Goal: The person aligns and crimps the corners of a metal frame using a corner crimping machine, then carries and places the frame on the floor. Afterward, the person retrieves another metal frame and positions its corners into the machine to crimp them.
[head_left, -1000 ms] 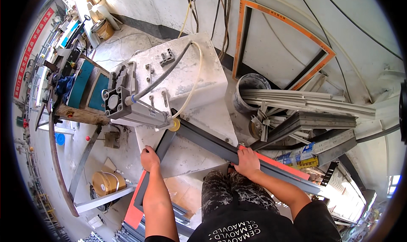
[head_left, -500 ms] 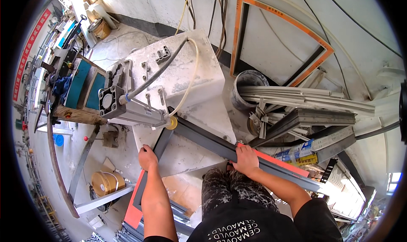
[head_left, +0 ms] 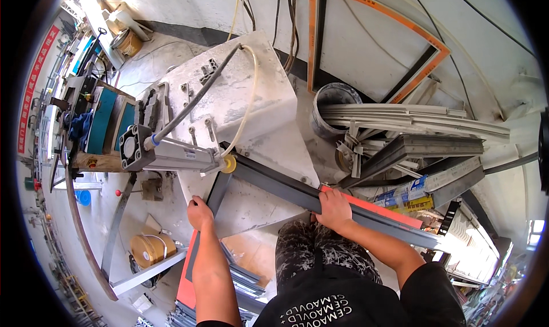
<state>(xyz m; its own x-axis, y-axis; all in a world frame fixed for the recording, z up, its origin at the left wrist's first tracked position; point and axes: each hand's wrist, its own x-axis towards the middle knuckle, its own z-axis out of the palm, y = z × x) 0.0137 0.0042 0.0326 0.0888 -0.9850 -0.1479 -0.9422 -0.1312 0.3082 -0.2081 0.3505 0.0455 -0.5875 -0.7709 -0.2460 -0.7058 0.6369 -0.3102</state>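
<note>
A dark grey window-frame corner [head_left: 274, 185] lies on a pale, dusty metal machine table [head_left: 257, 112], its two arms spreading toward me. Red-orange strips run along the outer sides of both arms. My left hand [head_left: 201, 213] is closed around the left arm, just off the table's near edge. Over the right arm, my right hand [head_left: 334, 209] is closed with its fingers across the top. At the corner sits a round yellow pad [head_left: 228, 163] on the end of a metal air cylinder [head_left: 182, 157]. Whether the pad presses on the profile, I cannot tell.
To the right, a grey bucket [head_left: 331, 101] holds long offcut strips, beside dark metal profiles [head_left: 414, 152]. An orange-edged frame [head_left: 377, 9] leans on the wall. At left stand a teal-panelled machine [head_left: 102, 118] and a tape roll [head_left: 153, 248]. Hoses cross the table.
The view has shifted slightly, so the machine and background sit a little to the left and higher. Both hands keep their hold on the frame, which shows no clear movement against the table.
</note>
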